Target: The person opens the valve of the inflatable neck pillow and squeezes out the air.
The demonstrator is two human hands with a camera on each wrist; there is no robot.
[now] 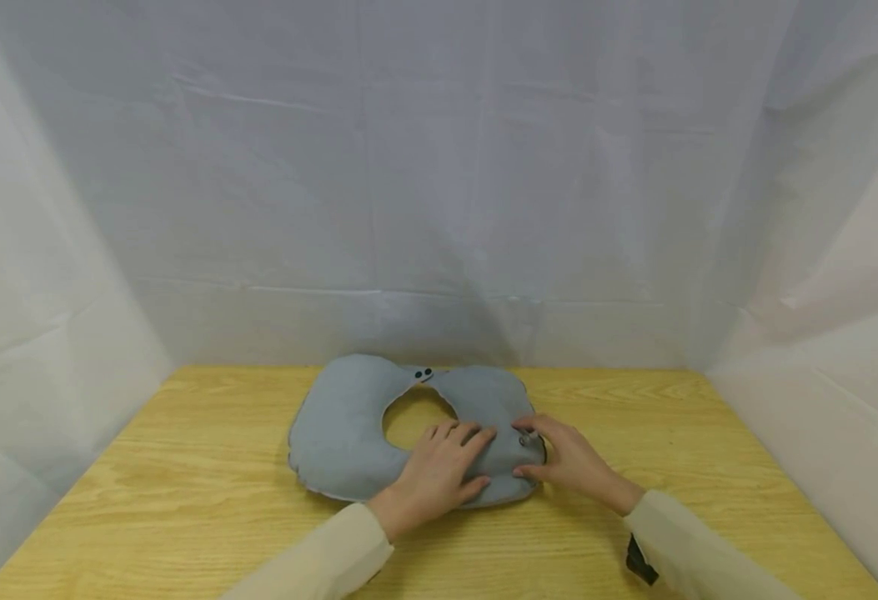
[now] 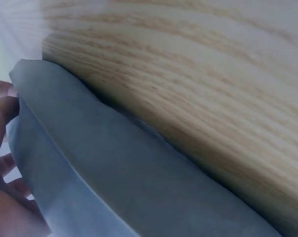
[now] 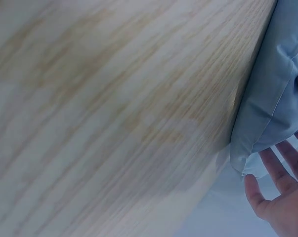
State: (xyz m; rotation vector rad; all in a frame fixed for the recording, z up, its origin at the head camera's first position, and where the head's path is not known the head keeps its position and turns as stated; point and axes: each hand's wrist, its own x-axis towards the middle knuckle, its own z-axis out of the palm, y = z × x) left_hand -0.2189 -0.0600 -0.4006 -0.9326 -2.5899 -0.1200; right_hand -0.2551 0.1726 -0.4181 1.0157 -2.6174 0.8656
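My left fingers [image 1: 477,447] lie spread on the grey pillow [image 1: 348,417], right fingers [image 1: 542,424] parted around its valve [image 1: 526,438], neither gripping; I'd press evenly, valve uncovered

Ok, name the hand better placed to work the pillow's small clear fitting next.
Right hand, probably: its thumb and a finger bracket the fitting, while the left hand rests farther away on the pillow.

We see a cream-beige L sleeve [image 1: 326,554] and a matching R sleeve [image 1: 697,550], both long, plain fabric, w/ a few soft creases, stopping abt at the wrist. Under the R one we spot a small blk angular piece [image 1: 639,562], details unclear. L hand [image 1: 436,468] & R hand [image 1: 577,460] we see bare.
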